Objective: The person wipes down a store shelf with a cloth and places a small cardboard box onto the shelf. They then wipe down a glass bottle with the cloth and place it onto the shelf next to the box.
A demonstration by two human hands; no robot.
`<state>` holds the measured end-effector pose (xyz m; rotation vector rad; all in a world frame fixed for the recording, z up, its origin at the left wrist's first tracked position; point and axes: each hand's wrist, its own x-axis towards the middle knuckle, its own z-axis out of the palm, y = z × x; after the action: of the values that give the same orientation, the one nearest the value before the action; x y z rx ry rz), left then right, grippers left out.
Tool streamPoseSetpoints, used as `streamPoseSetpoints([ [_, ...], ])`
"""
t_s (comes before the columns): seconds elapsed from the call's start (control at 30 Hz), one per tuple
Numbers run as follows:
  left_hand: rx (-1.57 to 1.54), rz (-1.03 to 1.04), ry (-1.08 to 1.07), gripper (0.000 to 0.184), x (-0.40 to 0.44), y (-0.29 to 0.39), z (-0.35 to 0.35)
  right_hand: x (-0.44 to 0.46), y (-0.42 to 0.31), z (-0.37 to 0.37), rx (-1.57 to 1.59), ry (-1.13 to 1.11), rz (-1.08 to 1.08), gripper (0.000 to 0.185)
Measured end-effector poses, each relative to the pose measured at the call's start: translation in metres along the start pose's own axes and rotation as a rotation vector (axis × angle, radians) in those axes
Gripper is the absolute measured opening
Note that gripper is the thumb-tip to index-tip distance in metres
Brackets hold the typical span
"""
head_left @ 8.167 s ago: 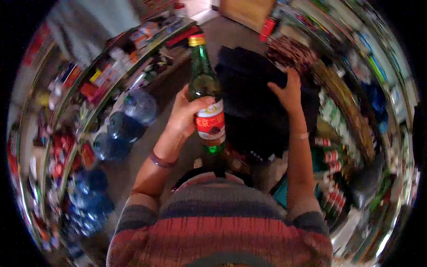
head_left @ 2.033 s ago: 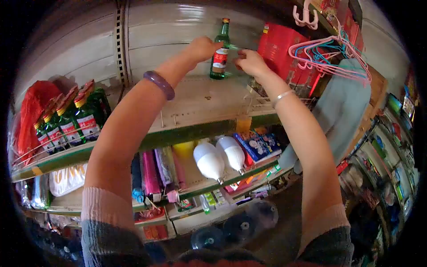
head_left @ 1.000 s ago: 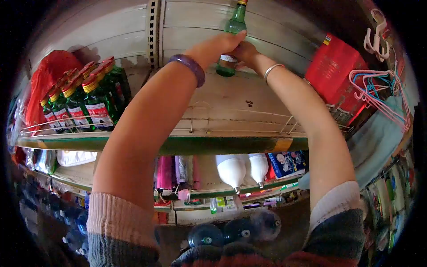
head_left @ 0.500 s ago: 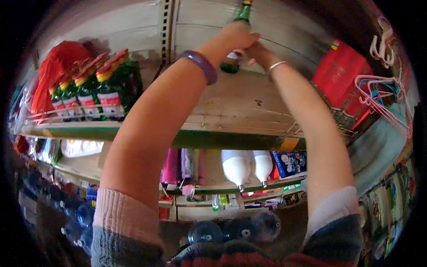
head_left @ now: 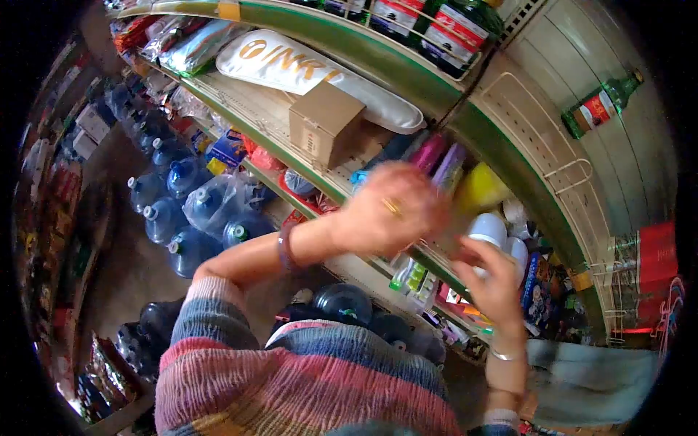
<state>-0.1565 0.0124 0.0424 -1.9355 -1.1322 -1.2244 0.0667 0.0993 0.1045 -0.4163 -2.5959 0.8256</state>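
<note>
The green glass bottle (head_left: 602, 106) stands on the upper shelf (head_left: 534, 182), free of both hands; the tilt of the view makes it appear to lean. The left hand (head_left: 403, 207), blurred and seemingly curled, lies before the lower shelf, nearest the cardboard box (head_left: 323, 120) and the purple package (head_left: 449, 166); whether it holds anything cannot be told. The right hand (head_left: 494, 283), thumb and fingers moderately parted and no held object visible, is beside the white light bulb (head_left: 488, 229), contact being indeterminable.

Left hand (head_left: 396, 207) blurred, wrist bent, arm raised | Right hand (head_left: 494, 280) apart, fingers (head_left: 476, 251) parted, curved
</note>
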Motion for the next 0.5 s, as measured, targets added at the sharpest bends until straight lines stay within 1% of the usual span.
streamPoseSetpoints([
  [0.03,-0.054,-0.205,0.081,0.033,-0.016,-0.02,-0.009,0.016,0.009,0.031,0.187,-0.032,0.096,0.036],
  [0.07,0.099,-0.449,0.046,0.046,-0.038,-0.034,-0.023,0.033,0.019,0.06,0.374,-0.061,0.19,0.038],
  [0.1,0.241,-0.631,0.088,0.055,-0.058,-0.049,-0.03,0.05,0.036,0.091,0.391,-0.043,0.141,0.042],
  [0.13,0.262,-0.774,0.113,0.062,-0.087,-0.072,-0.034,0.068,0.049,0.119,0.408,-0.029,0.096,0.046],
  [0.2,0.325,-0.932,0.089,0.077,-0.129,-0.11,-0.048,0.107,0.055,0.161,0.38,-0.041,0.095,0.058],
  [0.27,0.119,-1.132,-0.014,0.09,-0.164,-0.145,-0.062,0.14,0.083,0.211,0.333,0.108,-0.018,0.067],
  [0.3,0.096,-1.105,-0.06,0.093,-0.171,-0.153,-0.066,0.154,0.083,0.221,0.267,0.113,0.094,0.076],
  [0.37,0.044,-1.044,-0.146,0.1,-0.181,-0.168,-0.069,0.174,0.093,0.246,0.09,0.164,0.107,0.078],
  [0.4,-0.024,-1.053,-0.151,0.102,-0.187,-0.179,-0.066,0.181,0.097,0.256,-0.001,0.189,0.116,0.079],
  [0.43,-0.091,-1.063,-0.155,0.104,-0.195,-0.192,-0.062,0.189,0.086,0.252,-0.031,0.086,0.234,0.076],
  [0.47,-0.157,-1.072,-0.158,0.106,-0.203,-0.202,-0.057,0.192,0.079,0.252,0.009,0.116,0.229,0.071],
  [0.5,-0.131,-0.965,-0.163,0.106,-0.2,-0.208,-0.054,0.197,0.073,0.254,0.05,0.148,0.222,0.065],
])
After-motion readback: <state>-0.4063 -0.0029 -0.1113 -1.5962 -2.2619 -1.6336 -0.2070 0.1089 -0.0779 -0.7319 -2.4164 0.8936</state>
